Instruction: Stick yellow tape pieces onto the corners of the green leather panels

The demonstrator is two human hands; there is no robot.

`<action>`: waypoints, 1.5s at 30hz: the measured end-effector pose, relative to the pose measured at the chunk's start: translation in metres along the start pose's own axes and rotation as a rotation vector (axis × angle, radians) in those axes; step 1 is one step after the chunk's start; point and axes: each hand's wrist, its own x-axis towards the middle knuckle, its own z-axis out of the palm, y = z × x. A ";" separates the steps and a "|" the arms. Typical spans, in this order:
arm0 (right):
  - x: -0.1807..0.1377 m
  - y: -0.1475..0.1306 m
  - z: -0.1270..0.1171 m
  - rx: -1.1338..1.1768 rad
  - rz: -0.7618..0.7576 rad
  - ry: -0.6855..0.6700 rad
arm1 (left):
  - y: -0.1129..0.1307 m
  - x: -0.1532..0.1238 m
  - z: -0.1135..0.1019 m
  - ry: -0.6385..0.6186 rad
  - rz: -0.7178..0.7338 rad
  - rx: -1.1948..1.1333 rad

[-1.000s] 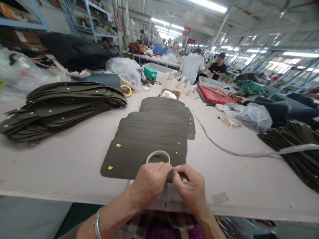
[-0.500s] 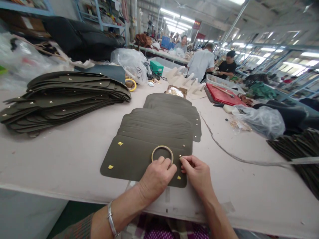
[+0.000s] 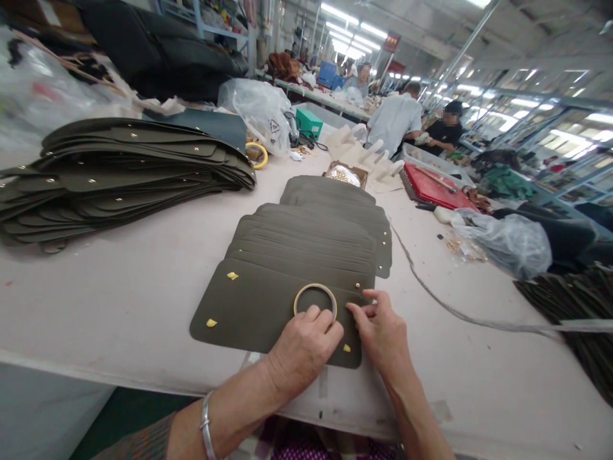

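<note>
My left hand (image 3: 306, 338) is closed on the near rim of a narrow roll of yellow tape (image 3: 301, 295), tilted up over the front dark olive panel (image 3: 263, 306). My right hand (image 3: 380, 326) is at that panel's right side, its thumb tip touching the surface and its index finger raised apart. I cannot see any stud under the thumb. Small yellow tape pieces (image 3: 232, 276) stick to the panel at left and near its lower right corner. Behind it, more olive panels (image 3: 306, 230) overlap in a fanned row, with gold studs (image 3: 357, 285) near their right edges.
At left lies a thick stack of studded olive pieces (image 3: 119, 172). A yellow tape roll (image 3: 258, 155), a green box (image 3: 309, 124) and a small box of gold studs (image 3: 347, 174) stand behind. A cord (image 3: 431, 297) crosses the right side. People (image 3: 390, 118) work farther back.
My right thumb and index finger have parted, the index finger lifting away. The gold stud visible at the thumb tip before is out of sight now. My left hand keeps the tape roll.
</note>
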 end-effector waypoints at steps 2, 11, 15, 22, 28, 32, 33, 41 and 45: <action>-0.005 0.005 -0.004 0.049 -0.025 -0.024 | 0.000 0.001 0.000 -0.003 -0.001 -0.007; -0.008 0.008 0.002 -0.266 -0.427 -0.044 | 0.000 -0.001 0.000 -0.007 -0.019 -0.027; -0.001 -0.002 0.008 -0.267 -0.230 -0.025 | 0.001 -0.002 -0.001 -0.007 -0.017 -0.025; -0.005 -0.014 0.022 -0.207 0.080 0.138 | 0.001 0.000 -0.003 0.013 -0.040 -0.015; -0.020 -0.016 0.000 -0.162 -0.027 -0.073 | -0.004 -0.004 -0.008 0.139 -0.092 -0.120; -0.040 -0.016 -0.013 -0.063 -0.087 -0.242 | -0.010 -0.010 -0.013 0.283 -0.069 -0.242; -0.045 -0.017 -0.015 -0.014 -0.099 -0.216 | -0.010 -0.012 -0.016 0.304 -0.056 -0.267; -0.055 -0.039 -0.018 0.220 -0.468 0.033 | -0.003 -0.023 -0.039 0.270 0.012 -0.250; -0.055 -0.044 -0.016 0.164 -0.581 0.021 | 0.002 -0.029 -0.038 0.238 0.016 -0.208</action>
